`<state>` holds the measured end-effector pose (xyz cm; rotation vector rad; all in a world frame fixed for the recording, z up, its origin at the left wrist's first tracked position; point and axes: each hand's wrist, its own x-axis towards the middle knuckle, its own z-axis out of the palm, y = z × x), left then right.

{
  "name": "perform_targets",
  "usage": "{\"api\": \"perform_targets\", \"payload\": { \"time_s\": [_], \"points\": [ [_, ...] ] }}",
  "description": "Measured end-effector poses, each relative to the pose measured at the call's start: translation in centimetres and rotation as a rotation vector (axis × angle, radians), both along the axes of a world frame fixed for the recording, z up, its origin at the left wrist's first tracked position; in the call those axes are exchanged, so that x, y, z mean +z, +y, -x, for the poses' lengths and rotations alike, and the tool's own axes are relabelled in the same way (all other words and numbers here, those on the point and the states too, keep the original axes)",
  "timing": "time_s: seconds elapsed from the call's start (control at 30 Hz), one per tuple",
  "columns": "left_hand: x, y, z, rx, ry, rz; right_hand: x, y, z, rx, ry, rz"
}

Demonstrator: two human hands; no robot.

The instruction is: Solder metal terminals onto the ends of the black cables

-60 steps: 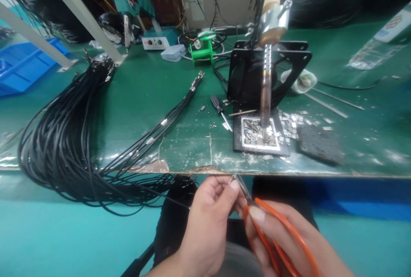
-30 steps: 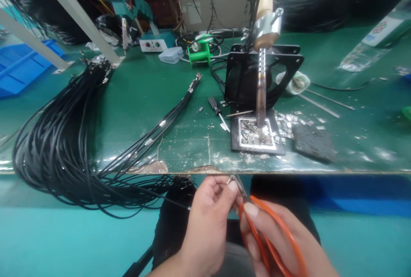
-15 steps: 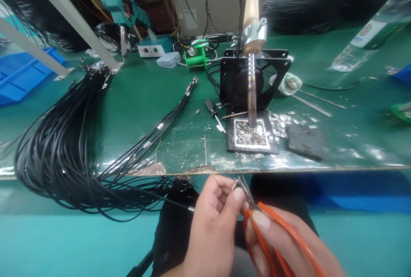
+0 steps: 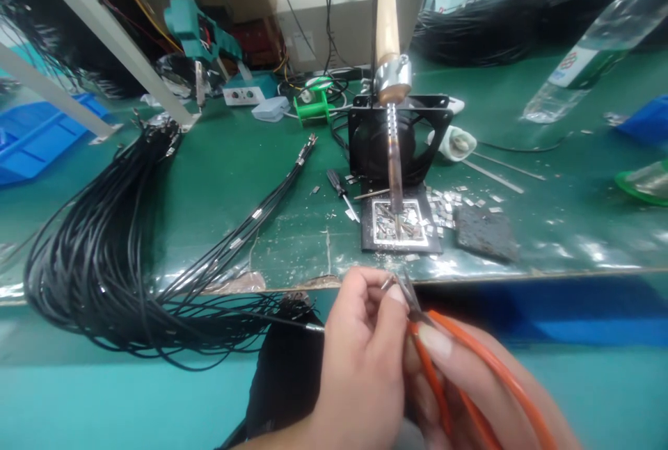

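My left hand [image 4: 365, 339] is closed on a black cable [image 4: 292, 323] that runs from the big bundle at the left. The cable's stripped metal tip [image 4: 388, 283] pokes out between thumb and forefinger. In my right hand [image 4: 470, 366] are scissors [image 4: 433, 366] with orange handles. Their thin, slightly parted blades [image 4: 410, 290] lie close beside the tip; contact cannot be made out. Both hands are just in front of the bench edge. Black cables [image 4: 94, 255] hang in a bundle over that edge.
A soldering iron [image 4: 394, 158] stands tip-down over a framed tray [image 4: 376, 227] of metal bits, before a black fan [image 4: 360, 137]. Nearby lie a screwdriver [image 4: 337, 186], a dark sponge-like block [image 4: 485, 233], a green spool [image 4: 313, 109] and a plastic bottle [image 4: 568, 81].
My hands have shifted slightly right and up in the view, still holding the cable and scissors. The bench scene has shifted a little as the camera moved.
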<state>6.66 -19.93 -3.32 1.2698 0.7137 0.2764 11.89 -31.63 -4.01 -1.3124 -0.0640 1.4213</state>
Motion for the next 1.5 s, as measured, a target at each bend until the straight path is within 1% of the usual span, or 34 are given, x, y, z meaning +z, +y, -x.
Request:
{"api": "perform_targets", "payload": {
  "time_s": [0.13,0.23,0.3,0.5,0.7,0.9,1.07,1.23,1.33,1.5],
  "points": [
    [0.4,0.1,-1.0,-0.013,0.023,-0.079,-0.5,-0.1,-0.5,-0.013,-0.024,-0.068],
    [0.5,0.2,-1.6,-0.009,0.044,-0.098,-0.3,0.2,-1.0,-0.069,-0.073,-0.125],
    [0.5,0.3,-1.9,-0.008,0.052,-0.097,0.1,0.4,-1.4,-0.098,-0.091,-0.124],
    [0.7,0.3,-2.1,-0.005,0.050,-0.090,0.5,1.0,-1.9,-0.067,-0.056,-0.141],
    [0.7,0.3,-2.1,0.004,0.058,-0.072,0.4,0.6,-1.6,-0.120,-0.095,-0.139],
    [0.8,0.2,-2.1,0.025,0.058,-0.032,0.5,0.9,-1.7,-0.083,-0.077,-0.140],
    [0.9,0.3,-2.3,0.029,0.037,-0.040,0.8,1.1,-1.7,-0.116,-0.063,-0.096],
    [1.0,0.4,-2.4,0.039,0.042,0.008,0.7,1.2,-1.7,-0.099,-0.118,-0.129],
    [1.0,0.4,-2.4,0.043,0.040,0.027,1.0,1.2,-1.8,-0.115,-0.119,-0.120],
    [1.1,0.2,-2.4,0.054,0.030,0.014,1.1,1.4,-1.9,-0.125,-0.105,-0.088]
  ]
}}
